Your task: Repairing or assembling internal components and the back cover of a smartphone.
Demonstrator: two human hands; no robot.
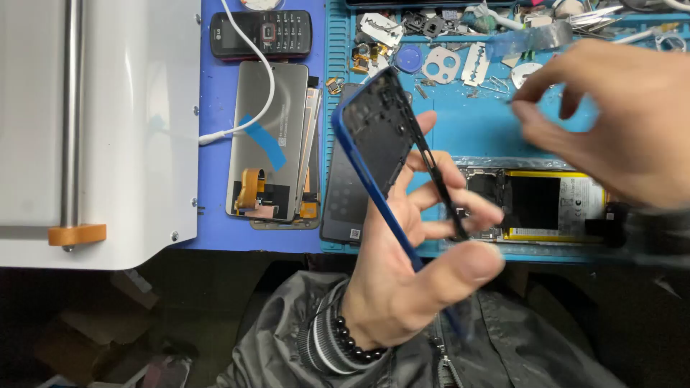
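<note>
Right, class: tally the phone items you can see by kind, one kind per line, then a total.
Blue phone frame, held in the left hand: 1
Keypad phone: 1
Loose screen panels: 1 stack
Opened phone with yellow battery: 1
Total: 4

The phone frame (pixel 392 154) looks like plastic, its blue rim glossy, its black inner face matt and pitted with cut-outs. The mat (pixel 460 129) on the surface is smooth blue rubber-like sheet. At the surface's left edge the white machine housing (pixel 136 122) is glossy, with a brushed metal rod (pixel 70 108). The loose screen panel (pixel 267 136) shines dully like glass.
</note>
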